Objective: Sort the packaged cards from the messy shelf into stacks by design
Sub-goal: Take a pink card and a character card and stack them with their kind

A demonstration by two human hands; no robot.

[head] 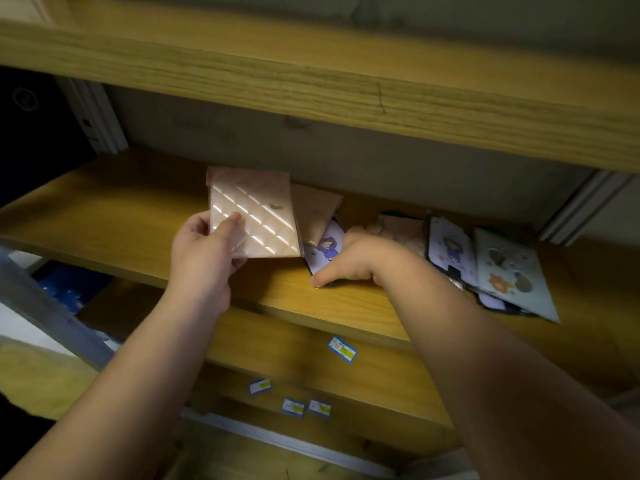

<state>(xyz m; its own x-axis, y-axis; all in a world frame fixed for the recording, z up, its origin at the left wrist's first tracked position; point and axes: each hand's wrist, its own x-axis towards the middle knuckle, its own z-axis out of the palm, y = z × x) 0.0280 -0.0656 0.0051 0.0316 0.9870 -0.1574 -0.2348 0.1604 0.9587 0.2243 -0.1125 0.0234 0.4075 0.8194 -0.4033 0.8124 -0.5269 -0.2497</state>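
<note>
At the wooden shelf's (104,216) front edge, the left hand (204,251) is pinching pink packaged cards (254,216) while the right hand (349,258), fingers curled, is clamping a purple girl-design card (325,249); lifting it squarely should spare neighbouring piles.

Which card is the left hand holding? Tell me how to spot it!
Look at the middle wooden shelf. The left hand holds up a pinkish-beige packaged card. Unlike the purple cartoon cards to the right, it is plain, with shiny diagonal glare lines.
</note>
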